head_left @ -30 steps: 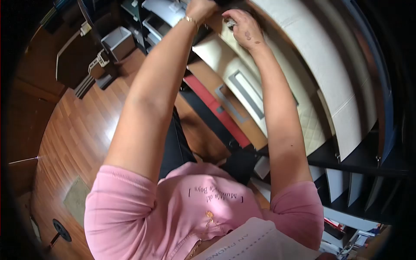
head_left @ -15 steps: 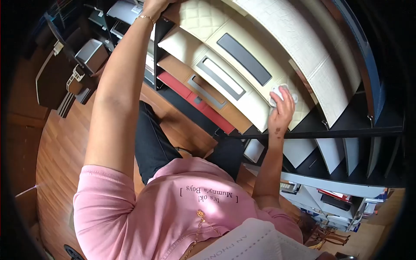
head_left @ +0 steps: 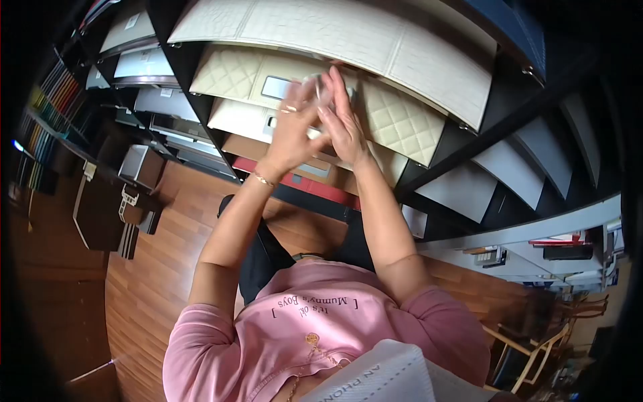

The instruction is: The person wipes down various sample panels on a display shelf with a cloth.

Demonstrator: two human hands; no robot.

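Note:
My left hand [head_left: 295,130] and my right hand [head_left: 345,127] meet in front of the stacked panels, the left one smeared by motion. Between and behind the fingers shows part of a white cloth [head_left: 312,83], mostly hidden. My right fingers point up against it; how my left fingers lie is too blurred to tell. Behind the hands is a cream quilted panel [head_left: 405,124] with a grey-framed window. Below it lie a white panel [head_left: 238,115], a brown panel [head_left: 244,145] and a red panel [head_left: 335,190]. A white textured panel [head_left: 321,33] curves above.
Black shelf dividers [head_left: 462,151] frame the panels. More grey panels [head_left: 462,187] stand in slots at right. Farther right are white shelves [head_left: 542,258] and a wooden chair [head_left: 529,355]. Colour sample strips [head_left: 60,87] hang at far left, above wooden floor [head_left: 147,268].
My left hand has come down from the upper panel edge toward the middle. My right hand has lifted from the cream panel and moved left to meet it. The view has shifted too.

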